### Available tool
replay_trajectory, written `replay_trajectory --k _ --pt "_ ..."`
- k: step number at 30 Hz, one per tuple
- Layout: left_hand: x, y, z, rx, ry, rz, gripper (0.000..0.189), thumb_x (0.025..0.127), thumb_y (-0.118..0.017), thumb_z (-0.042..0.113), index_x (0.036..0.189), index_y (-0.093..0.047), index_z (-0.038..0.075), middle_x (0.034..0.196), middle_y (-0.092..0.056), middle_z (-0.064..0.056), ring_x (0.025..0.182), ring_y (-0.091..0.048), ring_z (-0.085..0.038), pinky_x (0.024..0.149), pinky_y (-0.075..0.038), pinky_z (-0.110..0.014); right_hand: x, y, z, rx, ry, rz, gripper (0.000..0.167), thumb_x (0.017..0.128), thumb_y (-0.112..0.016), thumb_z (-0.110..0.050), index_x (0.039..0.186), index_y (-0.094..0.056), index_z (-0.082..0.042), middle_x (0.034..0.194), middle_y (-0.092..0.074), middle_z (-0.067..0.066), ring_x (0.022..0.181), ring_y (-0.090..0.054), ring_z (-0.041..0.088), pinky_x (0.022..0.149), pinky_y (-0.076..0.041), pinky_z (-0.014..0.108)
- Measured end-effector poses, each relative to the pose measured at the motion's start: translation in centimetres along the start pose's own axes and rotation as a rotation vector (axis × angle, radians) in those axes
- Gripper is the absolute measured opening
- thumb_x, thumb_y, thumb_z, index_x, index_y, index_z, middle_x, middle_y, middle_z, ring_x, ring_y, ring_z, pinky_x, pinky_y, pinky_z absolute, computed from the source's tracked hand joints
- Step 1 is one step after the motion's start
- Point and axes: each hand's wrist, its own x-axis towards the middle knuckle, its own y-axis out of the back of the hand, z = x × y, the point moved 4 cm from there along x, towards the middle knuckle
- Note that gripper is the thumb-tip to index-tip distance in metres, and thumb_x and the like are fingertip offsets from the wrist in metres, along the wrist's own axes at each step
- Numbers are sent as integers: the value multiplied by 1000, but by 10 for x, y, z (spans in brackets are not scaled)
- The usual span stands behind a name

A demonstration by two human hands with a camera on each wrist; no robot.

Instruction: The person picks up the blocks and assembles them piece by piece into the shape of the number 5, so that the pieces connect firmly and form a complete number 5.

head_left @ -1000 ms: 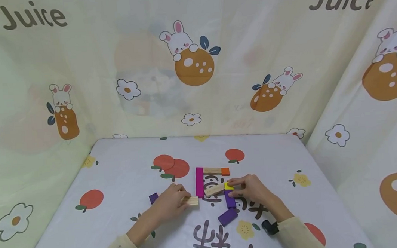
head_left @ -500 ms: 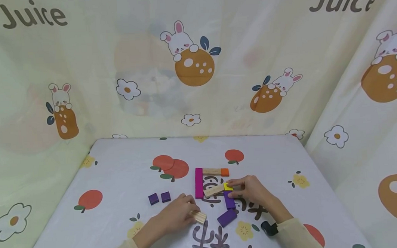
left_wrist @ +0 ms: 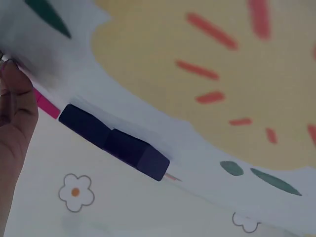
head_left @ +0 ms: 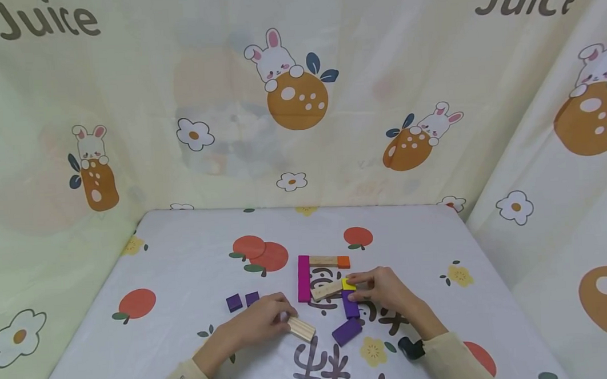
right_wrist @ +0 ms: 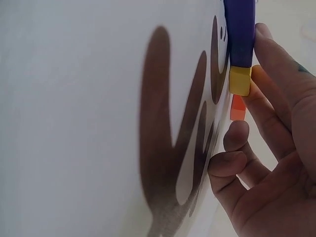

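My left hand (head_left: 266, 320) has its thumb and index finger at the left end of a pale wooden block (head_left: 303, 329), which lies slanted on the cloth and seems lightly pinched. In the left wrist view that block is hidden. My right hand (head_left: 383, 288) holds the row from the right, index finger at a small yellow block (head_left: 348, 284) and thumb at the side of a purple block (head_left: 351, 305). A wooden block (head_left: 327, 291) runs from the yellow one toward a long magenta block (head_left: 304, 279). Another purple block (head_left: 347, 331) lies slanted below.
Two dark purple cubes (head_left: 234, 302) sit left of the blocks, one partly behind the left hand. At the back, a wooden block (head_left: 323, 261) and an orange block (head_left: 343, 262) meet the magenta one. A black object (head_left: 411, 348) lies by the right sleeve.
My left hand brought the wooden block nearer and turned it aslant, then drew slightly back up-left along it while the block stayed put. The right hand has stayed still.
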Motion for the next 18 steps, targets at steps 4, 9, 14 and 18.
replay_trajectory --k 4,9,14,18 --pt "1 -3 2 0 -9 -4 25 94 -80 12 119 -80 9 110 -72 -2 83 -53 -1 74 -49 -16 1 0 1 -4 -1 0 41 79 -93 -34 119 -83 -28 132 -77 -4 75 -48 15 59 -34 22" --pt "4 -8 6 15 -54 -14 24 93 -80 13 117 -81 10 107 -72 -1 83 -52 0 75 -49 -16 -1 -1 0 -6 -6 -3 41 79 -92 -35 119 -83 -28 132 -77 -4 76 -48 14 60 -35 22" --pt "7 -15 9 42 -65 -33 24 94 -81 16 118 -81 13 109 -73 3 86 -53 2 79 -50 -15 -1 -1 -1 -1 -12 -3 41 79 -93 -33 119 -83 -28 132 -77 -4 77 -48 15 61 -35 23" --pt "9 -19 13 46 -64 -51 24 94 -80 17 117 -81 14 109 -72 5 84 -51 3 79 -49 -15 -1 0 -1 2 -12 0 40 79 -92 -34 118 -83 -27 132 -77 -3 77 -49 15 60 -35 23"
